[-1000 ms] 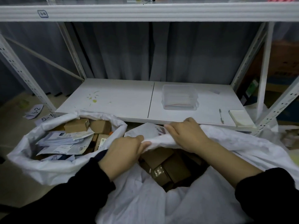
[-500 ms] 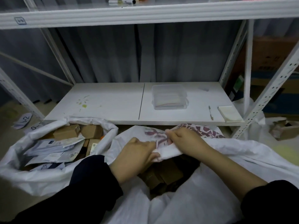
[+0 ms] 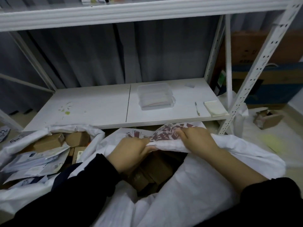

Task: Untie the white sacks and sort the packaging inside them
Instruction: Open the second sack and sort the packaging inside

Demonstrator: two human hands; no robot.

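- The near sack (image 3: 196,185), lying just in front of the shelf (image 3: 98,104), is judged to be already untied: its mouth is spread and brown cartons (image 3: 152,172) are seen inside.
- Its rim on the shelf side is held by both hands. The grip of the left hand (image 3: 131,151) is closed, with fingers curled over the fabric edge. The grip of the right hand (image 3: 196,140) is likewise closed on the rim, just beside the left.
- The step in hand is judged to be the widening or folding back of the mouth; nothing is being lifted out.
- A second sack (image 3: 19,190), in front of the shelf's left end, is also open and holds boxes (image 3: 49,141) and pale mailers (image 3: 32,161).
- Sorting is judged to be largely ahead: on the shelf only a clear lidded box (image 3: 155,95), a pen (image 3: 197,108) and a notepad (image 3: 214,108) are seen.
- Red printing (image 3: 164,135) is shown on the folded rim, but it is too crumpled to be read.
- On paper slips (image 3: 4,133) left of the shelf, handwritten marks resembling "5-" and "-2" are made out, partly cut off.
- Labels on the mailers are too small to be read.
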